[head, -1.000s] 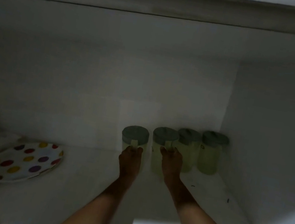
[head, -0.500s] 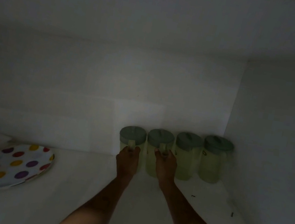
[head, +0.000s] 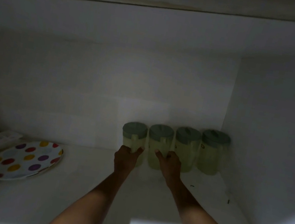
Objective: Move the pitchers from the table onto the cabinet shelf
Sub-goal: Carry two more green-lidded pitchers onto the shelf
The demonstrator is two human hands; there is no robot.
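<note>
Four green-lidded pitchers are lined up along the back edge of the cabinet shelf (head: 173,215), running into its right rear corner, probably to save room. The leftmost pitcher (head: 133,139) is gripped at its handle by the left hand (head: 125,159), fingers curled around it; the second pitcher (head: 159,145) is likewise held by the right hand (head: 169,168). A spotted plate (head: 23,161) lies well apart near the left edge, obstructing nothing.

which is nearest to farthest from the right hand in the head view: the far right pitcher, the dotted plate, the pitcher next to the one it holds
From the right hand:
1. Neighbouring pitcher, just to its right.
2. Far right pitcher, by the cabinet wall.
3. Dotted plate, far left on the shelf.
</note>
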